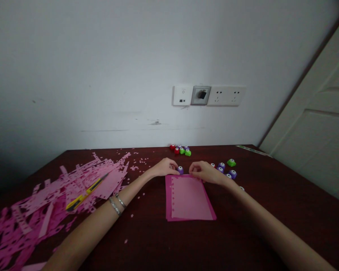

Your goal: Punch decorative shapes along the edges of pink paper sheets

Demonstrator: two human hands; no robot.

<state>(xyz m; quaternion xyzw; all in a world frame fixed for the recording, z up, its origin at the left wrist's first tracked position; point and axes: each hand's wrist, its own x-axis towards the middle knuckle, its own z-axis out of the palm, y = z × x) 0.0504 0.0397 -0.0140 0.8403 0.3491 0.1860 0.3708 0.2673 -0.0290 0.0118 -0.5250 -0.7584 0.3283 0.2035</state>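
Observation:
A small stack of pink paper sheets [190, 198] lies on the dark wooden table [243, 233] in front of me, with a row of punched holes down its left edge. A small purple paper punch [180, 169] sits at the sheets' far edge. My left hand [165, 167] is curled with its fingertips on the punch. My right hand [205, 172] rests with bent fingers on the far right corner of the paper, just right of the punch. Bracelets circle my left wrist.
A heap of cut pink paper strips [45, 199] covers the table's left side, with a yellow utility knife [86, 191] on it. Red, green and purple punches [181, 149] stand by the wall; more punches [227, 169] lie right of my hand. Wall sockets [209, 95] and a door [322, 124] are behind.

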